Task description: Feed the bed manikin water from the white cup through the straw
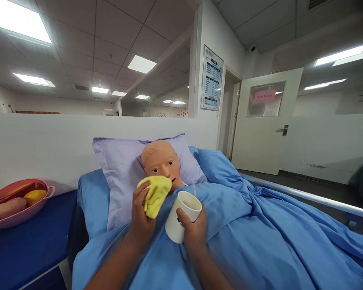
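Note:
My left hand [140, 217] is closed on a yellow cloth [155, 194], held against the cheek and chin of a training manikin [161, 158]. The manikin lies in bed with its head on a lilac pillow [121, 169], covered by a blue blanket [245, 233]. My right hand [193, 231] grips a white cup [181, 213] just below the manikin's chin. A thin straw [194, 187] sticks up beside the cup's rim.
A blue bedside table [27, 245] at the left carries a pink bowl [24, 213] of fruit. A metal bed rail [305, 196] runs along the right side. A white door [266, 121] stands open behind, past a low white partition wall [48, 141].

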`<move>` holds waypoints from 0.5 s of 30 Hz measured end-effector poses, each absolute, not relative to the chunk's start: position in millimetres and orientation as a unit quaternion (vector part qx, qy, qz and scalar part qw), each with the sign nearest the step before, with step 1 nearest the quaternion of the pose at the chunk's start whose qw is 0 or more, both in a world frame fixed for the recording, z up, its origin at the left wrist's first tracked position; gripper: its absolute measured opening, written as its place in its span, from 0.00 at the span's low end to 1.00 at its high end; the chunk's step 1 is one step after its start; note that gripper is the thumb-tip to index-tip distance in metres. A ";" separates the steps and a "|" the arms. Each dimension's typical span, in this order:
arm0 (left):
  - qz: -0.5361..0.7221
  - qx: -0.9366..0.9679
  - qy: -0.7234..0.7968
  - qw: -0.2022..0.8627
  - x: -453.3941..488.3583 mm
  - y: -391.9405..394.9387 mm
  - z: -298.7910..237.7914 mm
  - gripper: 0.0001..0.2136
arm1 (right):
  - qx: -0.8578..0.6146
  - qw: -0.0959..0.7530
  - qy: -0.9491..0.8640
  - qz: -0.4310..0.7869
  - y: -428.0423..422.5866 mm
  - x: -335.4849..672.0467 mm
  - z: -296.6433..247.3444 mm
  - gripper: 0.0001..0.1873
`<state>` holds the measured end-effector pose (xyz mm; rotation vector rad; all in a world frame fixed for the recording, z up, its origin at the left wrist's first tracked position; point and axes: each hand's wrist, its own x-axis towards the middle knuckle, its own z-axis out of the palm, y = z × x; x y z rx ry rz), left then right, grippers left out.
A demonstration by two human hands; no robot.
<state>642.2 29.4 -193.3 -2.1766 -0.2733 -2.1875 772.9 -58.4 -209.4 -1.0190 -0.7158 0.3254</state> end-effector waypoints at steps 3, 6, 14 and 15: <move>-0.640 -0.756 -0.013 0.137 664.9 33.0 -163.7 0.24 | -0.463 0.809 -0.338 0.134 -58.2 775.3 -207.3 0.30; -0.536 -0.806 -0.033 0.250 688.1 41.7 -155.0 0.17 | -0.460 0.819 -0.308 0.153 -56.6 777.4 -205.6 0.31; -0.503 -0.819 -0.087 0.262 696.0 45.4 -181.6 0.16 | -0.431 0.839 -0.245 0.224 -49.4 783.4 -206.2 0.30; -0.511 -0.821 -0.090 0.240 692.0 45.2 -188.7 0.17 | -0.433 0.837 -0.250 0.222 -48.9 783.7 -207.0 0.30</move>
